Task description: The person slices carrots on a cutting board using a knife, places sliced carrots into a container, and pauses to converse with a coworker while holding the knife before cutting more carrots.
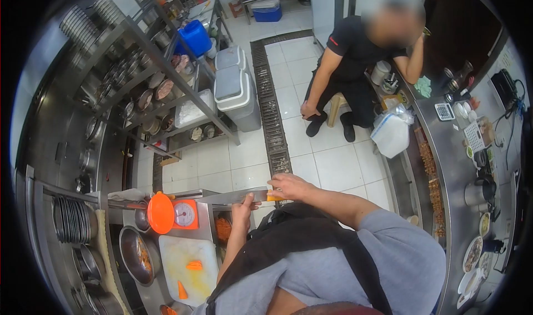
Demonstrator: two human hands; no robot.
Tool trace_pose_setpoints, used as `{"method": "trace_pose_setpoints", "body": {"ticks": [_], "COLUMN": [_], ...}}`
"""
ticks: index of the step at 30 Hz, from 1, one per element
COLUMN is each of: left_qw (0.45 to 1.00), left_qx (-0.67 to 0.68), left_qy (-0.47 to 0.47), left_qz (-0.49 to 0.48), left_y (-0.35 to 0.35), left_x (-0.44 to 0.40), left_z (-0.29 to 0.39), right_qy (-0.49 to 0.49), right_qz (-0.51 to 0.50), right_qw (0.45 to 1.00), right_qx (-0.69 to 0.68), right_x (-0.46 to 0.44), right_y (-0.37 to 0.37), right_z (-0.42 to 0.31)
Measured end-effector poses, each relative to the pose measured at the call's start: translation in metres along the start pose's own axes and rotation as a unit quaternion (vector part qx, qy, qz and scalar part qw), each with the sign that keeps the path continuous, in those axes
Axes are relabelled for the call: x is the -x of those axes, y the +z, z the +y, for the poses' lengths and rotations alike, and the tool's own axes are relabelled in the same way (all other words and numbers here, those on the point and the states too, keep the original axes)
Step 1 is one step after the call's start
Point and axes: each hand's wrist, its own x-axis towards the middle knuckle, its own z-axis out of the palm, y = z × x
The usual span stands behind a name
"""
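My right hand (291, 187) is closed around the yellow handle of a broad-bladed knife (226, 197), held level in front of my apron. Against the blade, near the handle, my left hand (242, 208) grips with its thumb and fingers. Below and to the left lies a white cutting board (206, 284), stained yellow. Carrot slices (194, 265) and a pointed carrot piece (182, 290) rest on it. An orange kitchen scale (186, 214) with an orange pan (160, 212) stands behind the board. Chopped orange food (223, 229) sits beside my left forearm.
A steel bowl (129, 238) with orange scraps stands left of the board. Steel shelves (161, 65) hold pots. A grey cooler (236, 87) stands beside a floor drain (268, 98). A person (361, 54) sits on a stool near the right counter (427, 115).
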Motion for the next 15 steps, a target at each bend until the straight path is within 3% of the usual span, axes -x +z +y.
{"method": "trace_pose_setpoints", "body": {"ticks": [3, 10, 15], "left_qw": [1.0, 0.998, 0.999], "left_qx": [0.01, 0.02, -0.006], "left_qy": [-0.009, -0.001, -0.024], "left_qz": [0.021, 0.066, -0.027], "left_y": [-0.009, -0.021, -0.013], "left_x": [0.001, 0.008, 0.002], "left_z": [-0.004, 0.001, -0.004], "right_qy": [-0.041, 0.002, -0.009], "right_qz": [-0.046, -0.085, -0.043], "right_qw": [0.998, 0.996, 0.999], "right_qx": [0.017, -0.016, -0.028], "right_x": [0.005, 0.014, 0.004], "right_y": [-0.001, -0.005, -0.008], "right_z": [-0.006, -0.001, -0.011]}}
